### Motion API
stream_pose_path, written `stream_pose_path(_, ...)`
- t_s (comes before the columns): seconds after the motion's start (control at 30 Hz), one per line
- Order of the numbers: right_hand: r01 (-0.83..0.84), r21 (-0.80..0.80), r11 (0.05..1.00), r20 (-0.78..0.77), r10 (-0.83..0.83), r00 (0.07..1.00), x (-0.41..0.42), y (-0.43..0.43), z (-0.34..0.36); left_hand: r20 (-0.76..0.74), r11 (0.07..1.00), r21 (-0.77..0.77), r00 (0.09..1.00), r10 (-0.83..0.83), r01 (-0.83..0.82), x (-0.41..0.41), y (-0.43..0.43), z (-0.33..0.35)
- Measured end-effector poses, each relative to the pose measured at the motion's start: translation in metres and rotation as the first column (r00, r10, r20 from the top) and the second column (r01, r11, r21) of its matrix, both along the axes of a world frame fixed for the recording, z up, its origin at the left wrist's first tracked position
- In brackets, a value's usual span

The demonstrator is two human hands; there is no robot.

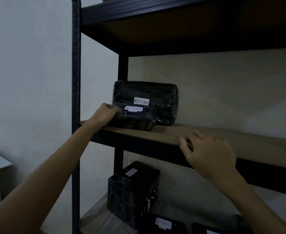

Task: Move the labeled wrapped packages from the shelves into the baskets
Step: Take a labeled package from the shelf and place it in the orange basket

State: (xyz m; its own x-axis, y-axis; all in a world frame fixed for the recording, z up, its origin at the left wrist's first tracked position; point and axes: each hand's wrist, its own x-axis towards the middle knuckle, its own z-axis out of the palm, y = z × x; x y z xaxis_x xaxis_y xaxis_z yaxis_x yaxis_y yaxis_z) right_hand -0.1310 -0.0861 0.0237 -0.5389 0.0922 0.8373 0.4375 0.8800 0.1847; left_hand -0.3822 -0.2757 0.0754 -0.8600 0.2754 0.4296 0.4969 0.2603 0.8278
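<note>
Light is dim; detail is poor throughout.

My left hand [105, 114] grips the left end of the small package [132, 119], fingers curled over its top edge and the palm side hidden against the wrap. This package sits at the near left of the middle shelf [169, 134]. Its white label is blurred but reads roughly RETURN.

Touching it from behind stands the large package [145, 93], whose lower left is covered by the small one; its label reads RETURN clearly.

My right hand [209, 152] hangs over the near edge of the same shelf, well right of both packages, with fingers loosely bent and nothing in them. Cannot tell whether the fingertips touch the board.

On the lower shelf [95, 217] an upright package [132, 195] has an unreadable label on top. Nearer, two flat packages are cut off by the bottom of the view: flat package A [160, 223], label illegible, and flat package B [211, 231], barely visible.
</note>
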Motion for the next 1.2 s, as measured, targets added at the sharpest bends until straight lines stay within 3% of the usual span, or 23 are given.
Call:
stream_pose_path(0.17,0.014,0.019,1.0,-0.016,-0.013,1.0,-0.001,0.001,-0.002,-0.086,0.977,0.206,0.995,-0.041,0.058,0.022,-0.005,-0.007)
stream_pose_path(0.47,-0.031,0.066,0.997,-0.081,0.036,0.996,-0.001,0.002,-0.005,-0.453,0.983,0.175,0.891,0.031,0.055,0.043,0.003,-0.033)
stream_pose_path(0.97,0.01,0.148,0.989,-0.106,0.006,0.994,-0.004,0.007,-0.008,-0.488,0.987,0.163,0.87,0.072,0.01,0.061,0.015,-0.039)
stream_pose_path(1.2,-0.055,0.09,0.994,-0.098,0.064,0.993,0.001,0.005,-0.005,-0.488,0.978,0.206,0.867,0.101,0.002,0.084,0.014,-0.039)
